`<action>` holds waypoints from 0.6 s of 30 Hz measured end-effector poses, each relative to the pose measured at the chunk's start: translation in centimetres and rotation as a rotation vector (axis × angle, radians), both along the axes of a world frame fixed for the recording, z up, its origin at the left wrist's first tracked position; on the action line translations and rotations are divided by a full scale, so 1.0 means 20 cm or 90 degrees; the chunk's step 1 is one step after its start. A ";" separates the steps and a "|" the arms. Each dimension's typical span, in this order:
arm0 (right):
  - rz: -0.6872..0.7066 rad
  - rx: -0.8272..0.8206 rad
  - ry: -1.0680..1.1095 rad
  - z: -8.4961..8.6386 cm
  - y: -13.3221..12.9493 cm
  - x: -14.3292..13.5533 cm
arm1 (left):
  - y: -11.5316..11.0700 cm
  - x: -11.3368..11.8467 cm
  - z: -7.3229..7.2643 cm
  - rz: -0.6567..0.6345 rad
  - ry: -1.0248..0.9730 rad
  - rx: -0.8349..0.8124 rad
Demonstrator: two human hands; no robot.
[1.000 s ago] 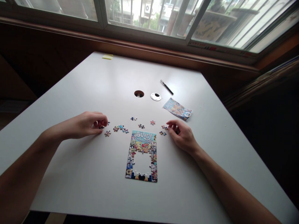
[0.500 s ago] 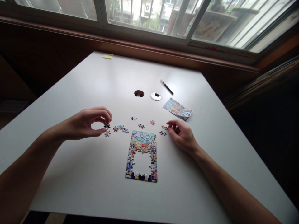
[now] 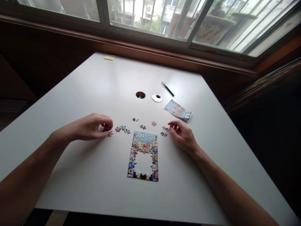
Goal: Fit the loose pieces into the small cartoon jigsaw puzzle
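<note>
A partly filled jigsaw puzzle (image 3: 154, 157) lies upright to my view on the white table, with a gap in its middle. Loose pieces are scattered beyond its top edge: a cluster (image 3: 122, 128), a pink piece (image 3: 154, 123) and several others. My left hand (image 3: 95, 126) is left of the cluster, its fingers curled together over a dark puzzle piece, mostly hidden, beside another loose piece (image 3: 109, 134). On the right, my right hand (image 3: 182, 134) rests on the table with curled fingers, thumb and index at a small piece (image 3: 165, 128); whether it grips that piece is unclear.
Behind the pieces, a printed picture sheet (image 3: 178, 110) lies near a pen (image 3: 168, 88). A round metal cover (image 3: 156, 98) sits beside a hole (image 3: 140, 95) in the table (image 3: 94, 182). Yellow notes (image 3: 109, 57) lie at the far edge.
My left hand has lowered slightly and its fingers have closed in more over the dark piece. My right hand has barely moved. The view has shifted a little.
</note>
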State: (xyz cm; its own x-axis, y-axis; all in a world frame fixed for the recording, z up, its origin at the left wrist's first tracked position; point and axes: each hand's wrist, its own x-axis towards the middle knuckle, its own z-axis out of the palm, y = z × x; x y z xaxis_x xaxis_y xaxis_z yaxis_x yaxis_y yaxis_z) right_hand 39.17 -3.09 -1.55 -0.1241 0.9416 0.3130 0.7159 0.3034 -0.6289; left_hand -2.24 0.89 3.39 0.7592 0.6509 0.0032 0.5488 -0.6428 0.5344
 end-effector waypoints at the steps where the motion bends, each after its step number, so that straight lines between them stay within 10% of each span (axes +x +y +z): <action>1: -0.008 0.005 -0.001 0.01 0.01 0.00 | 0.00 0.01 -0.01 0.006 -0.023 0.026; 9: 0.135 0.041 -0.144 0.18 0.18 -0.23 | 0.01 0.09 -0.13 0.055 -0.170 0.207; 18: 0.131 -0.051 -0.181 0.09 0.34 -0.32 | 0.02 0.08 -0.14 0.073 -0.200 0.249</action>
State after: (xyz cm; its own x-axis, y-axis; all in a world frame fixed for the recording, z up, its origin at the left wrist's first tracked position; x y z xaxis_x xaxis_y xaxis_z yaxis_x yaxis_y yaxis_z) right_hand 32.71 3.68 0.33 -0.3858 0.9076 0.1656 0.7943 0.4180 -0.4408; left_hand -0.54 1.23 0.57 0.6063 0.6340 0.4800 0.4790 -0.7730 0.4158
